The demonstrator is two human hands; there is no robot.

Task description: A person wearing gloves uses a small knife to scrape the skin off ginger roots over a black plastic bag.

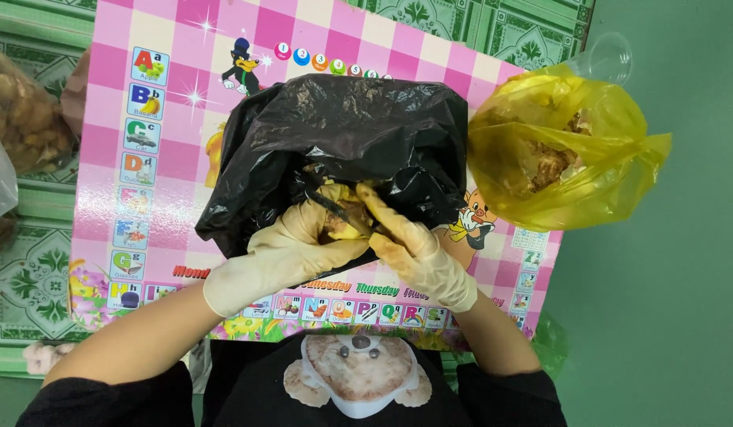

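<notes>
A crumpled black plastic bag [342, 134] lies open on a pink checked picture mat [176, 24]. My left hand [291, 253], in a pale smeared glove, cups a small yellowish-brown piece of food [341, 225] at the bag's near opening. My right hand [406, 241], gloved the same way, pinches that same piece from the right, fingers pressed into it. Both hands meet just in front of the bag's mouth. What lies deeper in the black bag is hidden.
A yellow plastic bag [564, 150] holding brownish pieces sits to the right, half off the mat. A clear plastic cup [607, 57] lies behind it. A clear bag of brown pieces [22, 119] rests at the far left on patterned green tiles.
</notes>
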